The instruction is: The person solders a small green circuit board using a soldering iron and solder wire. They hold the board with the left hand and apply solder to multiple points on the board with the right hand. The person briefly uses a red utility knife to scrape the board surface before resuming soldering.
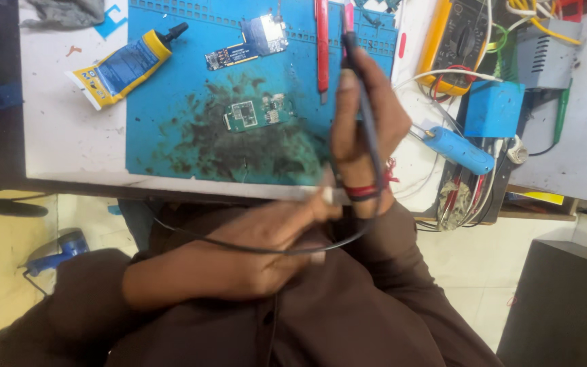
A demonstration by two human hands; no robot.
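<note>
Okay, we've got the right hand (pixel 365 115) closed round a dark probe (pixel 360 81), tip pointing up over the blue work mat (pixel 164 88). The left hand (pixel 239 248) sits low near the lap, fingers pinched on the black lead (pixel 239 248) w/ something pale at the thumb — can't tell what. Green circuit board (pixel 258 113) lies loose mid-mat, apart from both hands. Risks as we judge them: the lead loops across the lap, so a tug could jerk the probe off target; the board isn't clamped, so a push may skate it. Glue tube (pixel 122 66) sits just off the mat, multimeter (pixel 458 41) far right.
</note>
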